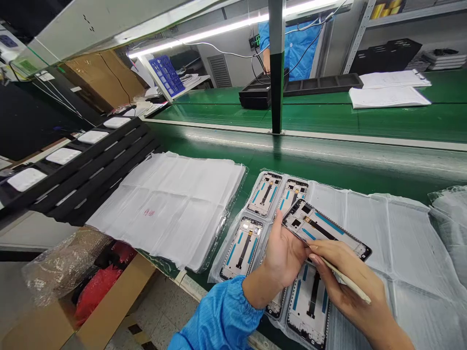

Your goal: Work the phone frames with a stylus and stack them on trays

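Blue-cuffed, the left hand (286, 253) gripped a phone frame (330, 228) while the right hand (357, 272) pinched a pale stick (346, 280), its partly hidden tip perhaps touching the frame.

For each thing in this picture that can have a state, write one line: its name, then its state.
Left hand: holding the phone frame
Right hand: closed on the pale stick
Phone frame: raised, tilted
Pale stick: slanted between the fingers
Other frames: lying flat
White wrapping at picture's left: flat, creased
Tube light: lit
Cardboard box: open, contents showing
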`<control>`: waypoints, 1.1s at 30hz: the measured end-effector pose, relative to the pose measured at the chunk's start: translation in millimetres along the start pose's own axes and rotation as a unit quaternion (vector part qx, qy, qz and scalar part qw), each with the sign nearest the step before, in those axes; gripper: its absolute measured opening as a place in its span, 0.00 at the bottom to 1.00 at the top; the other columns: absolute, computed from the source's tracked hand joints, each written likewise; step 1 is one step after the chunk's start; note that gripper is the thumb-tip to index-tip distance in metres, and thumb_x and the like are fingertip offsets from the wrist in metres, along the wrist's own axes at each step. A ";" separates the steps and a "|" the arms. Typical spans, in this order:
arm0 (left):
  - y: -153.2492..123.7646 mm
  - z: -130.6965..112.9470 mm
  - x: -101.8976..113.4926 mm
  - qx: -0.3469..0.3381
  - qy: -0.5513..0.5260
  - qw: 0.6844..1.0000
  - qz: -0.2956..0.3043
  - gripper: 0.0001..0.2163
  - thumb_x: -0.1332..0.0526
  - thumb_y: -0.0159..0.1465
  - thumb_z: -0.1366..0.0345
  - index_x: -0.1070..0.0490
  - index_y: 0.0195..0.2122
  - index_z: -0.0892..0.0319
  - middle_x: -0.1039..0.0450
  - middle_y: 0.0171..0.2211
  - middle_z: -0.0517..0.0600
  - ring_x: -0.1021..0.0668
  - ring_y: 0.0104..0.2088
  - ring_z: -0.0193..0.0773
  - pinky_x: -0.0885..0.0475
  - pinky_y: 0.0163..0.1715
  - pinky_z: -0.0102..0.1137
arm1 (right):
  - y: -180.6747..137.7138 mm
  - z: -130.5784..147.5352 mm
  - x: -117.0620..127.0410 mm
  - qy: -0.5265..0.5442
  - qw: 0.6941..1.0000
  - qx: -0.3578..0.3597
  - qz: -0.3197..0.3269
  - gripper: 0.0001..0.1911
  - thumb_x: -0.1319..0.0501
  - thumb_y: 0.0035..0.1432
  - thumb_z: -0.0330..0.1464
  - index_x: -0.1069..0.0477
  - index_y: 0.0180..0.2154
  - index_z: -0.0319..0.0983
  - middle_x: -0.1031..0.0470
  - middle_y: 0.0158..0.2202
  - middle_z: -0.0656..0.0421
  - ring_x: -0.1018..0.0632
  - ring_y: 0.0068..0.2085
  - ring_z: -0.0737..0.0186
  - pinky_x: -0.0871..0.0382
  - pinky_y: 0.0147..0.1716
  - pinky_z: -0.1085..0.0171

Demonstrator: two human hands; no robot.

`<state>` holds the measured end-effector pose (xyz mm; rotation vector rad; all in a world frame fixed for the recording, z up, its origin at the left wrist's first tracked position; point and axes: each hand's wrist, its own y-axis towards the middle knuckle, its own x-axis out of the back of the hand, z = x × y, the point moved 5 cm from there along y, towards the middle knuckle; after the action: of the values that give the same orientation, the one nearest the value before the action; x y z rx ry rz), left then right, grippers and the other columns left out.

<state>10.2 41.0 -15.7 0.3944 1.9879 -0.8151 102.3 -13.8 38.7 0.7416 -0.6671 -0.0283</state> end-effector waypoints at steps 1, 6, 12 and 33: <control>0.2 0.2 0.3 -0.001 0.001 1.000 0.005 0.40 0.64 0.75 0.41 0.35 0.68 0.71 0.27 0.58 0.67 0.23 0.58 0.57 0.32 0.61 0.47 | 0.2 0.2 -0.1 -0.001 1.000 0.002 0.000 0.10 0.41 0.73 0.21 0.28 0.52 0.36 0.24 0.47 0.53 0.21 0.47 0.58 0.22 0.47 0.61; 1.1 0.0 1.3 0.000 0.017 1.000 0.012 0.40 0.64 0.75 0.40 0.34 0.68 0.70 0.27 0.58 0.67 0.23 0.59 0.57 0.31 0.61 0.46 | 1.6 1.5 -0.2 0.006 1.000 0.009 0.004 0.12 0.42 0.73 0.19 0.28 0.53 0.35 0.24 0.46 0.52 0.21 0.48 0.59 0.24 0.47 0.61; 1.4 1.0 2.9 0.001 0.022 1.000 0.015 0.40 0.64 0.75 0.41 0.39 0.71 0.70 0.26 0.58 0.67 0.23 0.58 0.58 0.31 0.60 0.48 | 1.8 0.6 1.8 0.030 1.000 -0.008 -0.007 0.10 0.42 0.72 0.18 0.28 0.50 0.34 0.25 0.46 0.52 0.22 0.48 0.61 0.26 0.49 0.63; 0.9 1.2 3.4 0.008 0.004 1.000 0.007 0.39 0.64 0.77 0.42 0.38 0.71 0.72 0.24 0.54 0.67 0.20 0.54 0.54 0.30 0.58 0.46 | -0.9 -1.2 1.2 0.026 0.999 -0.021 -0.002 0.09 0.43 0.74 0.20 0.28 0.50 0.35 0.25 0.47 0.53 0.22 0.48 0.60 0.28 0.51 0.63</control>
<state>9.6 40.7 -19.4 0.4204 1.9852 -0.8229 104.1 -14.0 38.1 0.7017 -0.6142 -0.0271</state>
